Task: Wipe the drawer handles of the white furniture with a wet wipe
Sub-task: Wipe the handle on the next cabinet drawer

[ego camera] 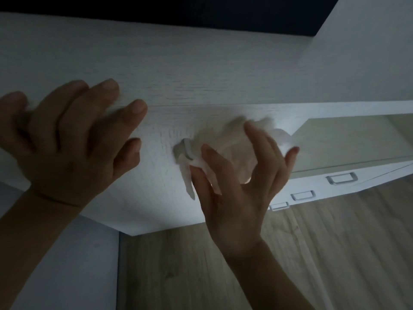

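A white drawer front [138,193] of the white furniture fills the middle of the view. My right hand [241,189] holds a crumpled white wet wipe [225,144] wrapped over the drawer's silver handle [186,151]; only the handle's left end shows. My left hand [73,142] rests with spread fingers on the top edge of the furniture, left of the handle, holding nothing.
Three more silver handles [342,177], [302,195], [279,205] sit on lower drawers at the right. A beige panel [348,144] lies right of my right hand. Wooden floor [335,253] spreads below, and a grey wall [67,265] stands at lower left.
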### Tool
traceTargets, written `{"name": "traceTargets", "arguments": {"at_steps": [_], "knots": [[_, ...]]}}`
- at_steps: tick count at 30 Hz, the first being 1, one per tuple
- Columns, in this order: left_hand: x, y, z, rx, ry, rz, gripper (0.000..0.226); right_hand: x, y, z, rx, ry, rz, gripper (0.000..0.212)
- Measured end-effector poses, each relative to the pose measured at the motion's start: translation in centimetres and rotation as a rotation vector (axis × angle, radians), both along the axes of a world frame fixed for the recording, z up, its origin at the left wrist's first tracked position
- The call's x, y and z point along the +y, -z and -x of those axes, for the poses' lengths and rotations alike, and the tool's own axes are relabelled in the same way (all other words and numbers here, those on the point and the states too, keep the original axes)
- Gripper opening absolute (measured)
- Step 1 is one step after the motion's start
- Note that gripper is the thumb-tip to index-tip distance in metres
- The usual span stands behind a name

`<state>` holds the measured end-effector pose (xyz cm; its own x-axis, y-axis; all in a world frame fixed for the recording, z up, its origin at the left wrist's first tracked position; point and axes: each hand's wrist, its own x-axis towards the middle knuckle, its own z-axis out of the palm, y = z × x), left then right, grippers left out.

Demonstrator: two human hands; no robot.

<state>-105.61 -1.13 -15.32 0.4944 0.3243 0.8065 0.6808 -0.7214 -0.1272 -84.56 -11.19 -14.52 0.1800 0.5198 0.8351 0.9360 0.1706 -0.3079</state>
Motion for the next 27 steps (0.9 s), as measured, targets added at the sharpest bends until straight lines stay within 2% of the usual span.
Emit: {"name": "traceTargets", "arguments": {"at_steps": [3, 8, 12, 14, 18, 20, 24, 27], "knots": [[0.5, 1.2, 0.4, 0.039, -0.035, -0.081, 0.064, 0.2, -0.4, 0.3, -0.005, 0.093, 0.016, 0.016], [0.7, 1.4, 0.4, 0.042, -0.028, -0.093, 0.064, 0.5, -0.6, -0.5, -0.055, -0.103, -0.059, 0.018], [0.7, 1.1, 0.2, 0.052, -0.028, -0.121, 0.064, 0.5, -0.8, -1.1, -0.077, -0.162, -0.070, 0.019], [0.8, 1.1, 0.2, 0.051, -0.028, -0.125, 0.063, 0.3, -0.8, -1.4, -0.038, -0.177, -0.064, 0.025], [0.9, 1.0, 0.1, 0.046, -0.036, -0.113, 0.063, -0.4, -1.3, -1.7, 0.088, -0.156, -0.013, 0.049], [0.8, 1.0, 0.0, 0.049, -0.041, -0.117, 0.063, -0.7, -1.3, -1.5, 0.065, -0.109, 0.042, 0.044], [0.7, 0.9, 0.0, 0.048, -0.028, -0.150, 0.063, -0.9, -0.9, -1.3, -0.088, 0.173, 0.051, 0.039], [0.6, 0.8, -0.1, 0.051, -0.029, -0.156, 0.063, -1.1, -0.5, 0.1, 0.058, 0.003, 0.062, 0.038]]}}
